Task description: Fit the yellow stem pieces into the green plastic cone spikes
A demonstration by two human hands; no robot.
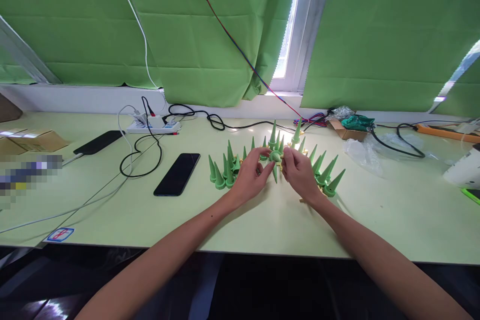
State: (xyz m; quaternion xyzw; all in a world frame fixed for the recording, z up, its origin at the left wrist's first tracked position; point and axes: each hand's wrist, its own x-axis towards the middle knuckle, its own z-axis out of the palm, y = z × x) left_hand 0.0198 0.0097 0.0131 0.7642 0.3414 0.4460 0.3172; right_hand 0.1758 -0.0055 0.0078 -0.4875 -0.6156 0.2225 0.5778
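Above the middle of the table my left hand (252, 172) grips a green plastic spike (275, 156) by its round wide end, its point directed down. My right hand (299, 170) meets it from the other side, thumb and forefinger pinched at a small pale-yellow part on the spike's side. The fingers hide most of that part. Several more green spikes (225, 170) stand point up left of my left hand. Another group of spikes (327, 175) leans beside my right wrist, with small yellowish pieces among them. More spikes stand behind both hands.
A black phone (177, 174) lies left of the spikes, and another dark device (99, 142) is farther left. Cables run from a white power strip (153, 126). At the back right are a small cardboard box (347, 130) and clear plastic bags (363, 156).
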